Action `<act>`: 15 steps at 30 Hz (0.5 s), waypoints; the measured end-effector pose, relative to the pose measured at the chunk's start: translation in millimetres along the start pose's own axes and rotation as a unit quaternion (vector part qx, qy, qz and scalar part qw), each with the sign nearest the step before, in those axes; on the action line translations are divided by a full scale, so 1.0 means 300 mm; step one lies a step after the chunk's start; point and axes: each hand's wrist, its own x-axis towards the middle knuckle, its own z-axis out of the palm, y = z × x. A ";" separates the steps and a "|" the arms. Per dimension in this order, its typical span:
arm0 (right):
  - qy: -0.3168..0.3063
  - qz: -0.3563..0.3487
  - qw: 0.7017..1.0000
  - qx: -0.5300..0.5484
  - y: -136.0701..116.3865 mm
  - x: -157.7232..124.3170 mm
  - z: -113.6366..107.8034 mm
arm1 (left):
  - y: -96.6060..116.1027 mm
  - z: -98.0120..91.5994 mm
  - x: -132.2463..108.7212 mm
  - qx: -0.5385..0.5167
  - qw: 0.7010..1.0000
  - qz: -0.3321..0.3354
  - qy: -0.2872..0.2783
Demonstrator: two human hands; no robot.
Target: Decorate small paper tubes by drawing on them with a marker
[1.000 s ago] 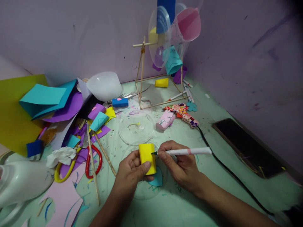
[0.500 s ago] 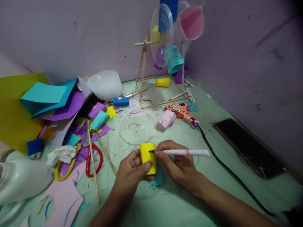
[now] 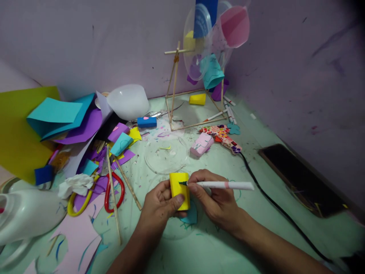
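Note:
A small yellow paper cup (image 3: 179, 182) is held upright in my left hand (image 3: 161, 203), thumb across its front and fingers behind it. My right hand (image 3: 211, 194) grips a white marker (image 3: 225, 185) with a dark green tip, and that tip meets or nearly meets the cup's front face. No drawn line can be made out on the yellow surface. Below the cup, a turquoise piece (image 3: 190, 214) lies on the table, partly hidden by my left hand. A clear plastic disc (image 3: 151, 163) rests just beyond my hands.
Scissors with red and yellow handles (image 3: 114, 192), sticks and paper scraps crowd the left, beside a white jug (image 3: 31, 215). Behind stands a stick frame (image 3: 173, 87) carrying a wheel of coloured cups. A flowered glue gun (image 3: 222, 137) trails its cord rightward near a dark phone (image 3: 302, 179).
The whole view has shifted slightly, so everything sits a little further right. Both hands keep their hold, with the marker tip still at the cup's face.

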 end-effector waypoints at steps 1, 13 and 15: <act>-0.001 0.004 1.000 -0.001 0.000 -0.001 -0.001 | 0.000 0.000 0.000 0.001 1.000 0.000 0.002; -0.007 0.020 1.000 0.009 0.000 -0.011 -0.016 | -0.002 -0.003 0.001 -0.012 1.000 -0.003 -0.006; -0.007 0.024 1.000 0.014 0.000 -0.011 -0.018 | -0.003 -0.004 0.002 -0.015 1.000 -0.004 -0.005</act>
